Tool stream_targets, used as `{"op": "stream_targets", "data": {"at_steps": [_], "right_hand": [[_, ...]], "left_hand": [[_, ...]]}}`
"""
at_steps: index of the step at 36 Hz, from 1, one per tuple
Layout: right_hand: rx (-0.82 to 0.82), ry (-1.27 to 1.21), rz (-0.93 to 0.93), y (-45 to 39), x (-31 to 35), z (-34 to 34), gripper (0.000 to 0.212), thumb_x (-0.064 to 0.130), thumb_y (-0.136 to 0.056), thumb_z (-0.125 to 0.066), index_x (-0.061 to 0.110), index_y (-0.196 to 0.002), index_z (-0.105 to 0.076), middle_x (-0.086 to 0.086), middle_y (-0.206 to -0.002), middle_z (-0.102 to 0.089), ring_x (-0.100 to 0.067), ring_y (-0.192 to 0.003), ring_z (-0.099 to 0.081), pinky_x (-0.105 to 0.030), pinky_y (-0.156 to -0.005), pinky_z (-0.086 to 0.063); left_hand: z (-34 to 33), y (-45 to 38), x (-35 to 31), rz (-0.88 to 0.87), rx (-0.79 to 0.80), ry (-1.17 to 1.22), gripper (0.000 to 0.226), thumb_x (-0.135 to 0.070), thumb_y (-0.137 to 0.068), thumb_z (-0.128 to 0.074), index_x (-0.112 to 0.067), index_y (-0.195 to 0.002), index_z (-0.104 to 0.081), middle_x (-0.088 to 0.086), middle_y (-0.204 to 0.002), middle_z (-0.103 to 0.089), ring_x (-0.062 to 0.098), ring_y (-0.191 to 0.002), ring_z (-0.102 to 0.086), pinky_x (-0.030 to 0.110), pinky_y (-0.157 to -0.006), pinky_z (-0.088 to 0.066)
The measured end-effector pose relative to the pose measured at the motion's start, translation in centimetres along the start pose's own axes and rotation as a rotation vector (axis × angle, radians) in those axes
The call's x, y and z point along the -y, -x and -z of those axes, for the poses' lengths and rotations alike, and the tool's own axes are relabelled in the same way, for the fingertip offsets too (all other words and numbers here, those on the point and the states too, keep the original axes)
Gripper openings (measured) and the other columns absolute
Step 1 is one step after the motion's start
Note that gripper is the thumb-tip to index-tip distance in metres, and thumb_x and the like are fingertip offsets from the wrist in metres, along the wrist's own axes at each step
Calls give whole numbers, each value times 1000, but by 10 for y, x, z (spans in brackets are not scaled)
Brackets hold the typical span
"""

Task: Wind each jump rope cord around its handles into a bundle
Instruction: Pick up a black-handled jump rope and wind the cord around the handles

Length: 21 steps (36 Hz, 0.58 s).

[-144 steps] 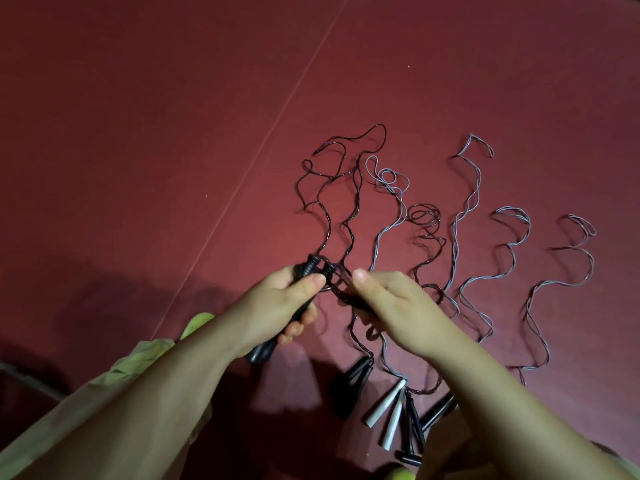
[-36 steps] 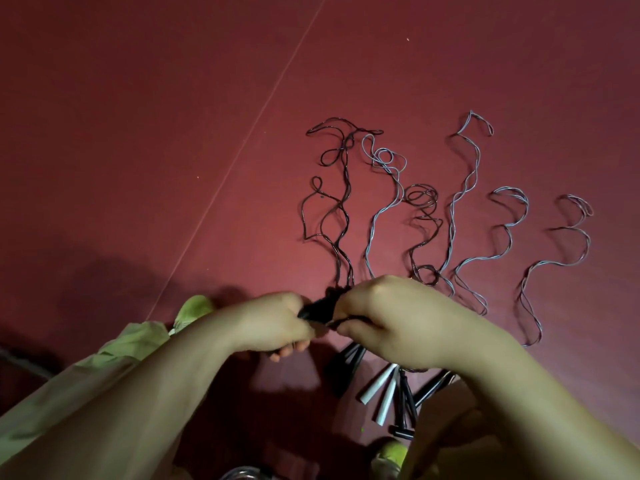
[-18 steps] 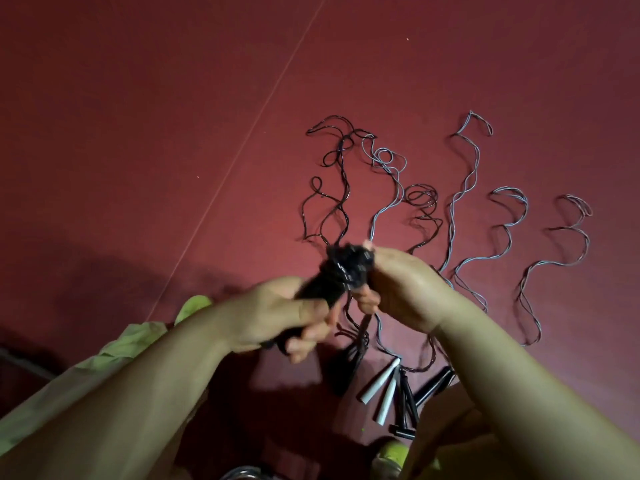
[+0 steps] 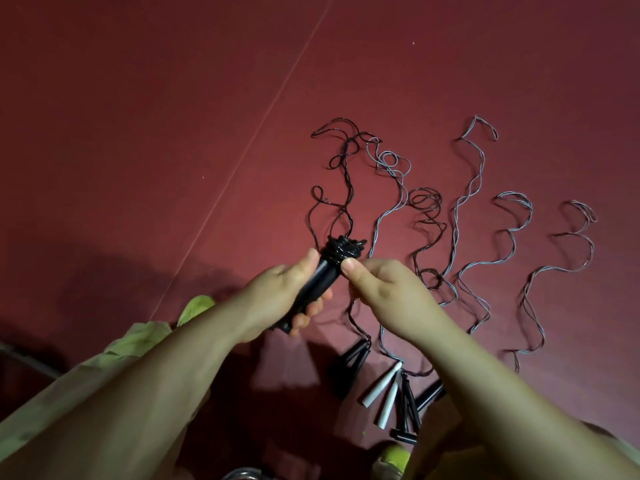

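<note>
Fingers of left hand (image 4: pixel 277 299) grip 2 black handles (image 4: pixel 320 282), right hand (image 4: pixel 384 292) pinches black cord (image 4: pixel 341 252); 2 white handles (image 4: pixel 382 393) on floor.

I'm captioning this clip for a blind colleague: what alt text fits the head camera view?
A left hand grips black jump rope handles while the right hand pinches the black cord wound near their top. More ropes lie uncoiled on the dark red floor, with black and white handles nearest the person.

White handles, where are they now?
Head view, bottom centre-right: the white handles lie on the red floor beneath the right forearm, between black handles.
</note>
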State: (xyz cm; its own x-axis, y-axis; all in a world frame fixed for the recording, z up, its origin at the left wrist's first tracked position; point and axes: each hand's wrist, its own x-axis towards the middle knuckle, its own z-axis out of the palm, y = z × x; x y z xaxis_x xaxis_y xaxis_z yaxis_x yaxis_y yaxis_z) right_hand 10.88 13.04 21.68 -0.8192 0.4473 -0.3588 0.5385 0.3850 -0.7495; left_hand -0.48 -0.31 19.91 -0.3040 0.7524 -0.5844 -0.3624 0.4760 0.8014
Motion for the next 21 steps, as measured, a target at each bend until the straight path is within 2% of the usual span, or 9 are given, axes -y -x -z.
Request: {"op": "stream_targets", "data": {"at_steps": [2, 5, 7, 9, 11, 13, 17, 19, 21], "right_hand": [[-30, 2, -24, 0, -1, -1, 51, 49, -94, -46, 16, -55, -52, 6, -47, -40, -7, -42, -36, -20, -47, -31], [-32, -67, -60, -1, -2, -6, 49, 48, -94, -47, 16, -58, -55, 7, -43, -39, -5, -37, -34, -18, -44, -27], [19, -264, -122, 0, -2, -11, 45, 48, -95, -45, 13, -72, -63, 7, -47, -43, -5, -37, -34, -19, -43, -28], [90, -431, -206, 2, -1, -14, 54, 54, -93, -40, 7, -87, -65, 5, -49, -44, -9, -37, -34, -20, -40, -26], [129, -428, -249, 2, 0, -15, 68, 69, -83, -38, 7, -90, -66, 8, -45, -42, -10, -37, -33, -21, -40, -25], [126, -413, -267, 1, 1, -16, 75, 77, -70, -39, 9, -83, -66, 10, -43, -37, -11, -38, -30, -23, -43, -23], [66, -368, -237, -1, 1, -15, 59, 67, -85, -43, 15, -64, -60, 9, -42, -36, -9, -37, -30, -24, -47, -23], [37, -365, -200, -2, -1, -13, 56, 63, -89, -46, 18, -57, -55, 8, -43, -34, -9, -38, -28, -24, -47, -22], [12, -402, -177, -2, -2, -12, 53, 61, -85, -49, 19, -51, -54, 6, -45, -31, -12, -41, -24, -24, -45, -20]], "left_hand": [[-2, 0, -1, 1, -41, 3, 69, -67, -81, -30, -5, -82, -62, 1, -53, -51, 14, -40, -41, 24, -43, -37], [-2, -5, 3, -44, -140, -121, 62, -54, -98, -26, -9, -76, -61, -2, -51, -51, 14, -41, -41, 30, -49, -38], [2, -8, 5, -122, -251, -371, 59, -58, -93, -24, -16, -71, -57, -4, -53, -54, 17, -47, -47, 33, -57, -41], [6, -7, 7, -183, -340, -666, 54, -61, -87, -20, -19, -69, -49, -1, -61, -56, 24, -63, -55, 37, -66, -45], [5, -4, 9, -217, -384, -882, 50, -63, -86, -23, -19, -74, -45, 2, -68, -57, 32, -74, -55, 40, -69, -47], [1, -1, 9, -253, -416, -1022, 49, -62, -87, -26, -18, -83, -47, 4, -76, -61, 35, -80, -56, 39, -67, -47], [-2, 1, 5, -354, -458, -1104, 42, -58, -90, -33, -23, -102, -54, 2, -91, -63, 33, -92, -59, 38, -71, -45], [-5, 3, 4, -356, -439, -1073, 36, -55, -90, -40, -24, -102, -51, -4, -84, -57, 30, -90, -59, 37, -68, -42], [-9, 6, 1, -311, -368, -1020, 32, -54, -87, -47, -23, -96, -47, -7, -73, -48, 26, -80, -56, 35, -62, -35]]}}
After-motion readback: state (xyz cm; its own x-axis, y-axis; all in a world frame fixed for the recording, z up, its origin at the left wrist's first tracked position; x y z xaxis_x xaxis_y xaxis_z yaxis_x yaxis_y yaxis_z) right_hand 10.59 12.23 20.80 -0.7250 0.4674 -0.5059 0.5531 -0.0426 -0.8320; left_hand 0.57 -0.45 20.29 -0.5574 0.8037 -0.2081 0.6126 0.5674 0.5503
